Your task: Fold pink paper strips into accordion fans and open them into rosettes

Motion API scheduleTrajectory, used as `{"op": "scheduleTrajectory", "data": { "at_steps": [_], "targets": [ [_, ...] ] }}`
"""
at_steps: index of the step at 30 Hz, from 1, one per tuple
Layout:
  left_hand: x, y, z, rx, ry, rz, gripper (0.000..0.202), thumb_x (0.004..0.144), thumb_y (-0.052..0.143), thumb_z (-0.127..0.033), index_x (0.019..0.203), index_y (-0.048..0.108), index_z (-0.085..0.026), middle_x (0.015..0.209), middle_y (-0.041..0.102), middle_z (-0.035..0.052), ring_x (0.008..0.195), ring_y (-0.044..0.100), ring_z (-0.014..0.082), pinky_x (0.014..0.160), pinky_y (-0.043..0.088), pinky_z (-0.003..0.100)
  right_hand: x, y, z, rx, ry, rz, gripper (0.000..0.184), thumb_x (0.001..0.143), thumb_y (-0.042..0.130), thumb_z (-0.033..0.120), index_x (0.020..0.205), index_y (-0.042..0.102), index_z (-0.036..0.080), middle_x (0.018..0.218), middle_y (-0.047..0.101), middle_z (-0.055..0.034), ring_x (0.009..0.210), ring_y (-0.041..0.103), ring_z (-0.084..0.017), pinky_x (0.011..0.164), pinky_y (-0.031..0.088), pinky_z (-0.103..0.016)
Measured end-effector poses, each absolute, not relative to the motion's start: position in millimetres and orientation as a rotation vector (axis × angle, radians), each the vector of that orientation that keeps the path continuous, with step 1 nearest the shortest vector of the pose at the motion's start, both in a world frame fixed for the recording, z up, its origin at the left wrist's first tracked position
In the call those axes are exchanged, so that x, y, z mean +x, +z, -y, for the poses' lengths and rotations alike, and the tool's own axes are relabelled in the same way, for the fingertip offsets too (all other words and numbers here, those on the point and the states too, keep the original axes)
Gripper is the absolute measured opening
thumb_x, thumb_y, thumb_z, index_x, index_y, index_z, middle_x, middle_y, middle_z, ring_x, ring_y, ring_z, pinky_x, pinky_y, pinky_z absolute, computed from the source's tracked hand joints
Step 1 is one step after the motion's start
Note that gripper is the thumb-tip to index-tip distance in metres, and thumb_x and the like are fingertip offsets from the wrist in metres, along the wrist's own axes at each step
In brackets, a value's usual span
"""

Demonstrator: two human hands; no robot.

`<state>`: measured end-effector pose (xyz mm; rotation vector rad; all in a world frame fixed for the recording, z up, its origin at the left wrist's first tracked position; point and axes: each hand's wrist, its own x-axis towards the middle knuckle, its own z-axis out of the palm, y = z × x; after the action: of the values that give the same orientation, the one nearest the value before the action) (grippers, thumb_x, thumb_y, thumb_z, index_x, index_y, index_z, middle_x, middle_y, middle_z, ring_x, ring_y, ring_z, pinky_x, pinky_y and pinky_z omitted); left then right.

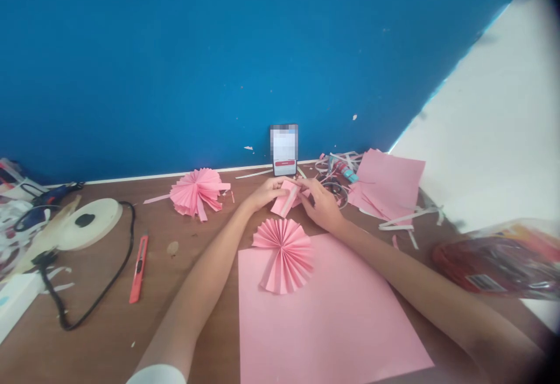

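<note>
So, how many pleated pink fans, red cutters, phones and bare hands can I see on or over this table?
Pleated pink fans: 2 (near fan, far-left fan)
Red cutter: 1
Phone: 1
Bare hands: 2 (left hand, right hand)
Total: 6

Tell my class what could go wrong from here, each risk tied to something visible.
A lowered wrist might crush the fan on the big sheet, close by the left hand and right hand. The phone standing just beyond them could be knocked over. The cutter could nick a reaching arm if its blade is out, which I can't tell.
</note>
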<state>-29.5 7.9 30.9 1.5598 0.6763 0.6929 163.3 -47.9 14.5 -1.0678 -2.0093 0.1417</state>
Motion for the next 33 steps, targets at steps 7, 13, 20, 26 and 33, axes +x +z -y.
{"op": "scheduleTrajectory", "data": {
  "at_steps": [7,13,20,26,33],
  "targets": [
    [-27.0,26.8,-8.4,1.706,0.727,-0.739,0.030,0.082,0.056,-0.034,0.096,0.066,-0.010,0.091,0.067,0.0069,0.083,0.059,0.0163,0.076,0.043,0.025,164.0,12.4,46.6,-1.047,0.164,2.006,0.030,0.092,0.044,0.020,0.122,0.049,0.023,0.116,0.061,-0.0085,0.105,0.060,-0.021,0.088,0.048,-0.035],
    [-24.7,26.1,-8.5,1.774,0.730,-0.791,0.034,0.082,0.055,-0.043,0.086,0.064,-0.010,0.084,0.066,0.0052,0.080,0.058,0.0158,0.076,0.043,0.025,164.2,11.7,48.1,-1.061,0.021,2.041,0.026,0.092,0.046,0.021,0.116,0.056,0.024,0.101,0.066,-0.0061,0.097,0.060,-0.022,0.084,0.048,-0.034],
    [-23.2,27.5,-7.6,1.763,0.672,-0.825,0.038,0.085,0.050,-0.046,0.076,0.061,-0.011,0.075,0.063,0.0024,0.072,0.056,0.0141,0.070,0.042,0.024,166.1,9.5,47.2,-1.031,-0.027,2.114,0.029,0.092,0.044,0.019,0.115,0.059,0.025,0.097,0.068,-0.0047,0.091,0.059,-0.020,0.079,0.048,-0.033],
    [-21.6,23.7,-10.2,1.777,0.724,-0.860,0.042,0.088,0.043,-0.047,0.076,0.061,-0.011,0.078,0.064,0.0033,0.076,0.054,0.0153,0.077,0.041,0.026,164.9,12.5,47.0,-1.038,-0.037,2.151,0.031,0.092,0.043,0.018,0.119,0.057,0.023,0.096,0.067,-0.0060,0.092,0.057,-0.022,0.078,0.047,-0.033],
    [-24.4,32.4,-6.4,1.822,0.613,-0.741,0.038,0.086,0.049,-0.046,0.077,0.061,-0.011,0.079,0.064,0.0045,0.075,0.056,0.0154,0.070,0.041,0.024,163.6,12.7,46.1,-1.022,-0.031,2.176,0.034,0.091,0.042,0.014,0.121,0.056,0.023,0.093,0.065,-0.0061,0.090,0.056,-0.022,0.080,0.047,-0.034]
  ]
}}
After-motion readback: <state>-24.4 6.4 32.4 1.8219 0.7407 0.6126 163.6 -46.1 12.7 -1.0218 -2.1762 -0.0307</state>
